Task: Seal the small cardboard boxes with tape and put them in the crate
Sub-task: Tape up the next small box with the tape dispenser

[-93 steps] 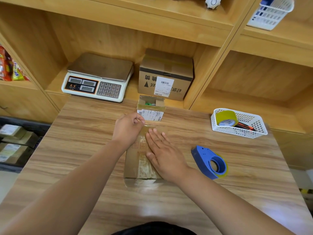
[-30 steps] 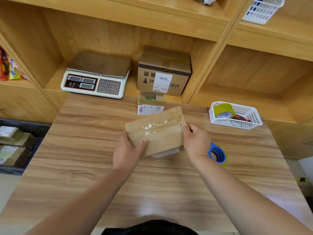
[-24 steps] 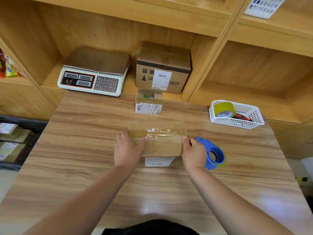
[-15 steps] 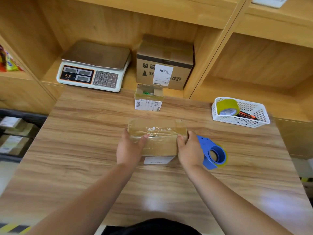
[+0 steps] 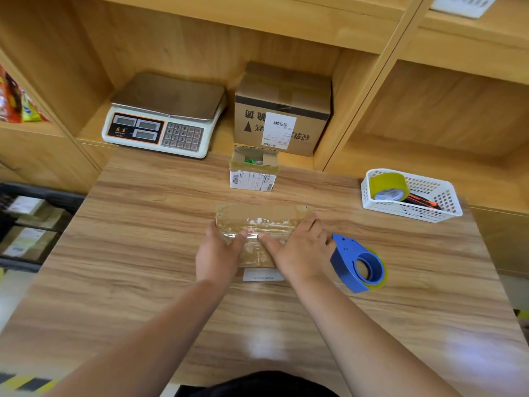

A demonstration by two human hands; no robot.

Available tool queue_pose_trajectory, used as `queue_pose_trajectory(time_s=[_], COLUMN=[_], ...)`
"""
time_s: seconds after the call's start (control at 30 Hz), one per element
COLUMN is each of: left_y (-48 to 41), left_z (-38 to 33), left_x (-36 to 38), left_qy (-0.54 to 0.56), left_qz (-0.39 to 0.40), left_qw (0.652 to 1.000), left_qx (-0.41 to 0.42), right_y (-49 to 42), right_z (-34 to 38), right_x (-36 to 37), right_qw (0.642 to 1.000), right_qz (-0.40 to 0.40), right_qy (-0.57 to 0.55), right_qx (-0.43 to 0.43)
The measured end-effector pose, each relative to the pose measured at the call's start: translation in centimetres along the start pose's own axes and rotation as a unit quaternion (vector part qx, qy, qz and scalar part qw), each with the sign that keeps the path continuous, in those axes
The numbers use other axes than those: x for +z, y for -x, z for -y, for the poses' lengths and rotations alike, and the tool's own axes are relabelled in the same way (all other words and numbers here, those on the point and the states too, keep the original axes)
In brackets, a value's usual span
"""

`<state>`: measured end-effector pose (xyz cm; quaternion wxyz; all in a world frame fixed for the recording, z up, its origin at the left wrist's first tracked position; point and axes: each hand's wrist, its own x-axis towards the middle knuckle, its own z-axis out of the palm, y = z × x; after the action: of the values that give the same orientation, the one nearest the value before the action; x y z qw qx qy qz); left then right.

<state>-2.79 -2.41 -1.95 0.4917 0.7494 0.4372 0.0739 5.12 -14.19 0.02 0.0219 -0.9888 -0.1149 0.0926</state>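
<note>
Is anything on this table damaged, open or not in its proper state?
Yes. The small box at the table's far edge stands with its top open and its flap edges ragged; something green shows inside. The taped box near the middle looks sound.
</note>
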Motion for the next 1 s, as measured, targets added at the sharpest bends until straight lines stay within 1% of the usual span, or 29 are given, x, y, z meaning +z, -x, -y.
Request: queue_pose_trajectory(time_s=[0.17, 0.3, 0.33, 0.37, 0.43, 0.47, 0.57, 0.67, 0.83, 1.0], left_y=[0.0, 0.2, 0.2, 0.3, 0.5, 0.6, 0.6, 0.4, 0.4, 0.4], left_z=[0.1, 0.1, 0.1, 0.1, 0.2, 0.2, 0.3, 0.2, 0.2, -0.3], left_x=[-0.2, -0.3, -0.3, -0.3, -0.3, -0.4, -0.4, -0.4, -0.4, -0.4], left_qy=[-0.011, -0.024, -0.024, -0.024, -0.024, -0.024, -0.017, -0.021, -0.024, -0.026], left_qz=[0.009, 0.012, 0.012, 0.011, 0.006, 0.006, 0.012, 0.017, 0.012, 0.01], left_qw=[1.0, 1.0, 1.0, 1.0, 1.0, 1.0, 1.0, 1.0, 1.0, 1.0], left_qx=[0.005, 0.015, 0.015, 0.014, 0.017, 0.02, 0.018, 0.01, 0.01, 0.01], right_y=[-0.1, -0.4, -0.3, 0.0, 0.9, 1.2, 1.5, 1.5, 1.4, 1.2], right_z=[-0.7, -1.8, -2.1, -2.4, -2.9, -2.9, -3.2, -3.1, -3.1, -2.7], right_x=[-0.2, -0.7, -0.6, -0.4, 0.5, 1.0, 1.6, 1.4, 1.4, -0.2], right_qw=[0.998, 0.985, 0.984, 0.986, 0.989, 0.988, 0.984, 0.976, 0.957, 0.951], right_qz=[-0.011, -0.019, -0.018, -0.022, -0.061, -0.067, -0.068, -0.07, -0.057, 0.015], right_qy=[-0.057, -0.169, -0.174, -0.16, -0.084, -0.056, 0.0, 0.031, 0.077, 0.094], right_qx=[-0.013, -0.032, -0.039, -0.052, -0.107, -0.13, -0.163, -0.206, -0.275, -0.294])
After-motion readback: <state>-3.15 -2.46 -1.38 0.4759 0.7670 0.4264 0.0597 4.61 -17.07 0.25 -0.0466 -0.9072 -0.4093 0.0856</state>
